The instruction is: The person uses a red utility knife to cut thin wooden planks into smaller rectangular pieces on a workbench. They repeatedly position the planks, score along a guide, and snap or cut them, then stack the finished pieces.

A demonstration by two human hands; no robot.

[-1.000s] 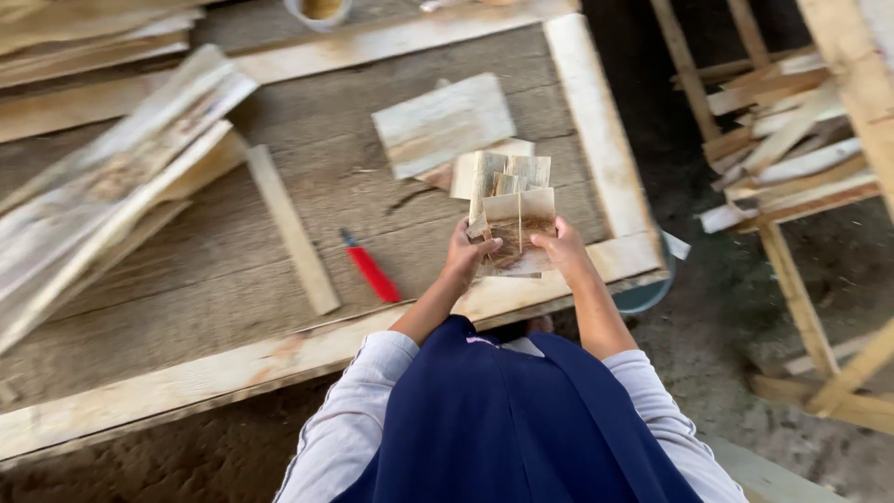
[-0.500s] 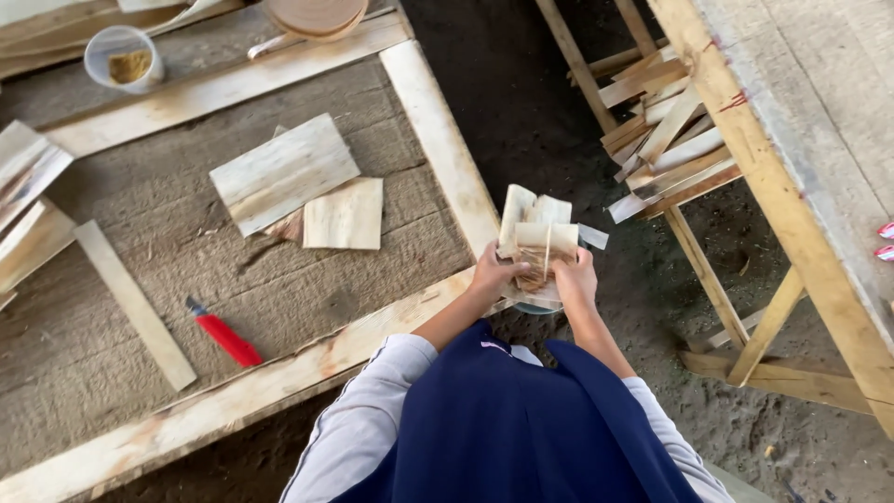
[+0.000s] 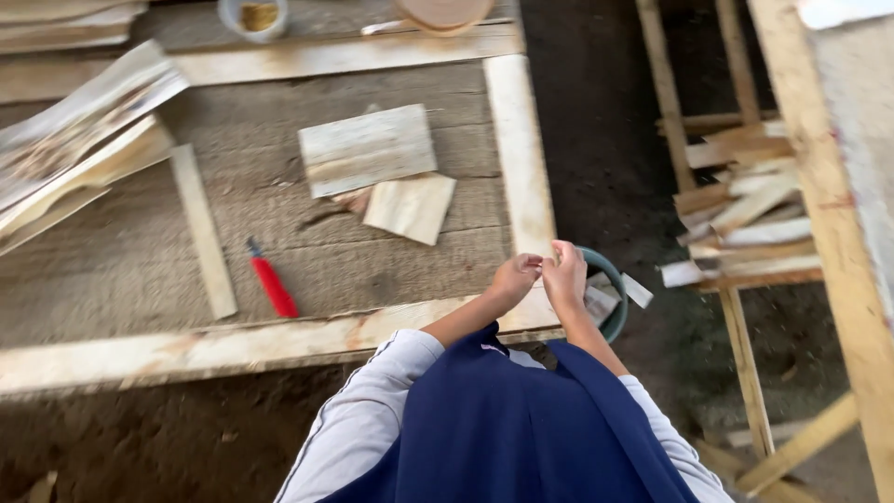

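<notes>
Near right table corner: left hand (image 3: 515,278) and right hand (image 3: 565,275) together, fingers curled, grip contents unclear. Below them, teal bucket (image 3: 610,293) holds thin wood offcuts (image 3: 596,300); likely light, stiff, splintery; pinch by flat faces.

A single head camera is looking steeply down from above the person's shoulders, facing the near right corner of the wooden table (image 3: 279,349), close over both hands.
</notes>
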